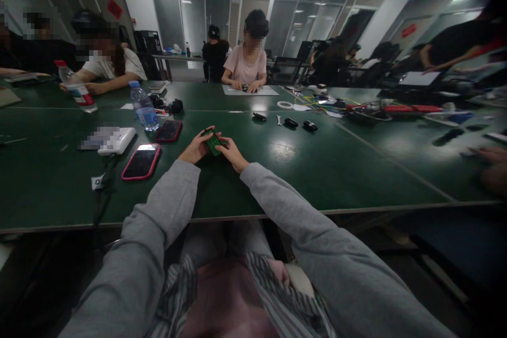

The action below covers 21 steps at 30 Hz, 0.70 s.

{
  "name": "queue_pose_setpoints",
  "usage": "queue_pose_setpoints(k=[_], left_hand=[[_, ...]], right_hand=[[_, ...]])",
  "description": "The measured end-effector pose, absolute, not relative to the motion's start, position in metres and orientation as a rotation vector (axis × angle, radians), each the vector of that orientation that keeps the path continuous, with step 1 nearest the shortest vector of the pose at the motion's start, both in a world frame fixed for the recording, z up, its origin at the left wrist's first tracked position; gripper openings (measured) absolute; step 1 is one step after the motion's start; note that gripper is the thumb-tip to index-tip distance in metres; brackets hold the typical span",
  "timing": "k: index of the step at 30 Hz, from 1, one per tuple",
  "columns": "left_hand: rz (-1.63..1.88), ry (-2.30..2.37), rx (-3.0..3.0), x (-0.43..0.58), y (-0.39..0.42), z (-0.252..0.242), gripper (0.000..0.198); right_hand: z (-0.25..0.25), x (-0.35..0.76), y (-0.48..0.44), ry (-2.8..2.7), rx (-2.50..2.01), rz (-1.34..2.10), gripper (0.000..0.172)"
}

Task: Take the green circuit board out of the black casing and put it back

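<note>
Both my hands hold a phone-sized flat slab with a green face and a dark edge (pixel 214 142), tilted above the green table; it looks like a phone with a green screen. My left hand (pixel 196 147) is closed around its left side, fingers behind its upper edge. From the right, my right hand (pixel 232 153) grips it, the thumb lying on the green face near its lower edge. Left of my hands lie a phone in a pink-red case (pixel 141 161) and another dark phone with a red edge (pixel 169 131). The marks on the green face are too small to read.
A blue-capped water bottle (pixel 143 108) and a white box with a cable (pixel 116 141) stand left. Ahead lie a small wrench (pixel 278 121) and black pieces (pixel 291 123). A cluttered pile with cables (pixel 328 103) is at right. A person (pixel 247 63) sits across the table (pixel 317 174).
</note>
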<state>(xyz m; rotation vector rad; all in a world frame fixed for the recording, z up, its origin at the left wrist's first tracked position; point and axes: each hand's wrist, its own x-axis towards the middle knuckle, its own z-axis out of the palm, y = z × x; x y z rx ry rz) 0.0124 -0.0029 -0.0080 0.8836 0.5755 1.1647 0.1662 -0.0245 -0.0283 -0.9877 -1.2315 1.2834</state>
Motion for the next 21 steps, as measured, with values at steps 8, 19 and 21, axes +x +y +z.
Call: queue_pose_setpoints(k=[8, 19, 21], left_hand=[[1.172, 0.585, 0.882, 0.017, -0.006, -0.006, 0.045], [1.191, 0.617, 0.843, 0.015, -0.001, -0.009, 0.046], [1.196, 0.619, 0.846, 0.015, 0.0, -0.009, 0.045]], right_hand=[[-0.028, 0.168, -0.024, -1.199, -0.987, 1.278, 0.041], [-0.023, 0.165, -0.028, -1.269, -1.035, 1.238, 0.041], [-0.013, 0.164, -0.03, -1.283, -1.096, 1.149, 0.04]])
